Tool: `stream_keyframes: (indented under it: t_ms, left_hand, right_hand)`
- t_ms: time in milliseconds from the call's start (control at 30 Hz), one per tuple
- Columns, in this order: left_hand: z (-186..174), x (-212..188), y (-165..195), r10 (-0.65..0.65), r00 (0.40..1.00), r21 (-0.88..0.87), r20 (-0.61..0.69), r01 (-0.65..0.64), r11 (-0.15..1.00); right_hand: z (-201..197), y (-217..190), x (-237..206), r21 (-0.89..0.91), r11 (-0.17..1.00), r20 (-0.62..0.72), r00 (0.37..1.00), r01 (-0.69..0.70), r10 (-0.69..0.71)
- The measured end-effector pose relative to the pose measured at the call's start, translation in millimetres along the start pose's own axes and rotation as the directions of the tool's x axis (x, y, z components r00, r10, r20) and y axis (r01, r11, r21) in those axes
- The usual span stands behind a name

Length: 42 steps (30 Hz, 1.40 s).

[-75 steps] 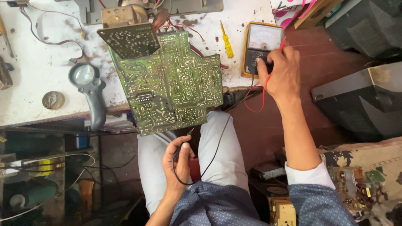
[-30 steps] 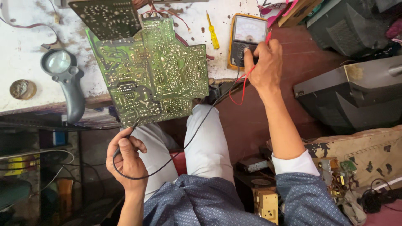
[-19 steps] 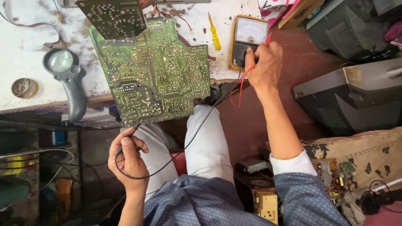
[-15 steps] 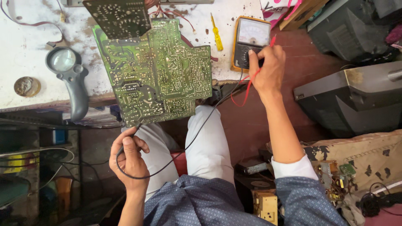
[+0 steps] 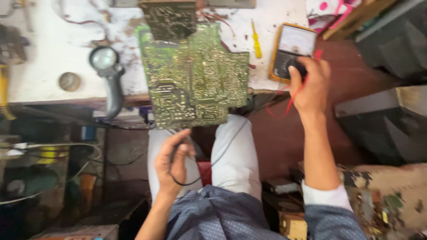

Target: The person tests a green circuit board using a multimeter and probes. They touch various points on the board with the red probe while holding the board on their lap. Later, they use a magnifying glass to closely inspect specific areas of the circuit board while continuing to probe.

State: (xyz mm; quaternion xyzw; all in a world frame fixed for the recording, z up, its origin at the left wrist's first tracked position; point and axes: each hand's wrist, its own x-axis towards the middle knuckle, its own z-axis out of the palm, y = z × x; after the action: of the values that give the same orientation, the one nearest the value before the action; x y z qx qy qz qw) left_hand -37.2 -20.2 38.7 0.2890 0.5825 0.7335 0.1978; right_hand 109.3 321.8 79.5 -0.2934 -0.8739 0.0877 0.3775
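Right hand point(image 5: 311, 84) reaches out over the yellow-cased meter point(image 5: 290, 52), fingers curled down on its dark lower half, touching the dial area; a red lead point(image 5: 289, 101) loops under the palm, exact grip on it can't be told. Left hand point(image 5: 174, 161) sits low over the lap, fingers curled narrow around a black lead point(image 5: 213, 161), pinched near the thumb, wire looping below the hand and running up toward the board. Frame is motion-blurred, fine finger detail unclear.

Green circuit board point(image 5: 195, 78) lies solder side up between the two hands, just above the left hand, overhanging the near edge of the white bench point(image 5: 44, 53). Grey casing point(image 5: 387, 120) lies right of the right forearm. Smaller dark board point(image 5: 171, 20) overlaps the green board's far end. Magnifier with grey handle point(image 5: 109, 75) rests well left of the left hand, up on the bench. Yellow screwdriver point(image 5: 256, 41) lies just left of the meter. Round metal disc point(image 5: 70, 81) is left of the magnifier.
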Motion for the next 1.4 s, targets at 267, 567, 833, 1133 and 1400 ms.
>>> stream_keyframes:
  t_ms: [267, 567, 833, 1133, 1400]
  left_hand:
    - [43, 39, 34, 0.236, 0.920, 0.237, 0.312, -0.316, 0.919]
    - [87, 91, 92, 0.269, 0.835, 0.527, 0.480, -0.520, 0.672]
    - [89, 89, 104, 0.253, 0.926, 0.409, 0.281, -0.354, 0.841]
    - [6, 30, 26, -0.235, 0.915, 0.524, 0.329, 0.030, 0.851]
    - [-92, -20, -62, -0.500, 0.832, 0.639, 0.240, 0.252, 0.726]
  right_hand:
    - [-54, -110, -14, 0.583, 0.803, 0.286, 0.893, 0.126, -0.348]
    - [-67, -140, -1, 0.623, 0.775, 0.132, 0.963, 0.103, -0.234]
    - [-87, -119, 53, 0.932, 0.337, -0.121, 0.991, 0.132, -0.053]
    - [-30, -78, 180, 0.755, 0.594, -0.222, 0.960, 0.279, -0.169]
    - [37, -99, 226, 0.261, 0.834, -0.434, 0.831, 0.485, -0.347]
